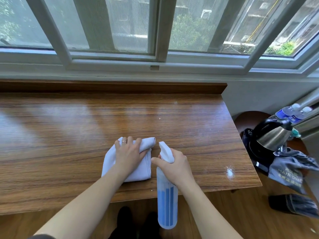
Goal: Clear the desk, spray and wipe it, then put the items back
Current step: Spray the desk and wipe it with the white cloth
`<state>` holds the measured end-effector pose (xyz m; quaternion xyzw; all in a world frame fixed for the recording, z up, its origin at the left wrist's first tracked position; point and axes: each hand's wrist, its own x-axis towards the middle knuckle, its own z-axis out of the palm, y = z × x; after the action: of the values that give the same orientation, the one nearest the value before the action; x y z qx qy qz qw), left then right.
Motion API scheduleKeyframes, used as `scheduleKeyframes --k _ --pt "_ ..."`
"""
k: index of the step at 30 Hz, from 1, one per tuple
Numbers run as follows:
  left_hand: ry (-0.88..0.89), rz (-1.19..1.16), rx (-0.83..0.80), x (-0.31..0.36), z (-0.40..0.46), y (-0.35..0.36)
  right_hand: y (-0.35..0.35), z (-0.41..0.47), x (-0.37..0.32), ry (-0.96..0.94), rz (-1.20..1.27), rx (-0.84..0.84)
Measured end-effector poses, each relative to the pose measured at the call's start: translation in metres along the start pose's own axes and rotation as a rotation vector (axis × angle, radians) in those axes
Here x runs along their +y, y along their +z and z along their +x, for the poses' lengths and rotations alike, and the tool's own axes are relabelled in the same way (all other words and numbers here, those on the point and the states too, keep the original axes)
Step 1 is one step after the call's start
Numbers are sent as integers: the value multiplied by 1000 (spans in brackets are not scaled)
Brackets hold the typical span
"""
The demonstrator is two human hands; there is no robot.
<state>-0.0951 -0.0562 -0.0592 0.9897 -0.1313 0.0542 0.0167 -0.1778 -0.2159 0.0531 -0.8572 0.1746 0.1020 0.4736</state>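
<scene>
Wood fills most of what you see: the desk (69, 135) is long and brown, and it runs under a big window (155, 31). Spray drops shine on it near the right edge, close to the front right corner. Off the desk's right edge sits a small round table (246, 118) holding a shiny kettle (271, 135), two water bottles (291, 112) with blue labels and a grey bag (290, 171) with words on it. A dark thing lies on the floor below that table, too blurry to tell what it is. Near the front edge of the desk, about the middle, lies a white cloth (110, 163), folded and a bit bunched at its far end. Your left hand (128, 153) rests flat on top of the cloth with the fingers spread and mostly straight, and one finger has a ring. Just to the right of the cloth, your right hand (176, 165) holds the spray bottle (167, 200) by its neck, fingers curled round it. The white nozzle points away from you toward the window. The bottle hangs down past the front edge of the desk and has blue liquid in its lower part.
</scene>
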Motion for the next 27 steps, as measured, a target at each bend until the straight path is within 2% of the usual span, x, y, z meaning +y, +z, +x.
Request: scheduleKeyframes --k 5,10,15,24,27 --pt "92 -15 114 3 -41 9 0 2 0 7 8 1" --pt "113 -32 178 1 -54 19 3 6 -1 42 15 -1" --pt "148 -46 144 -4 -26 16 6 11 -2 34 -3 -11" --pt "29 -7 -55 -12 50 6 11 18 -7 53 -6 -1" --pt "18 -23 -54 -10 45 4 11 20 -10 53 4 -4"
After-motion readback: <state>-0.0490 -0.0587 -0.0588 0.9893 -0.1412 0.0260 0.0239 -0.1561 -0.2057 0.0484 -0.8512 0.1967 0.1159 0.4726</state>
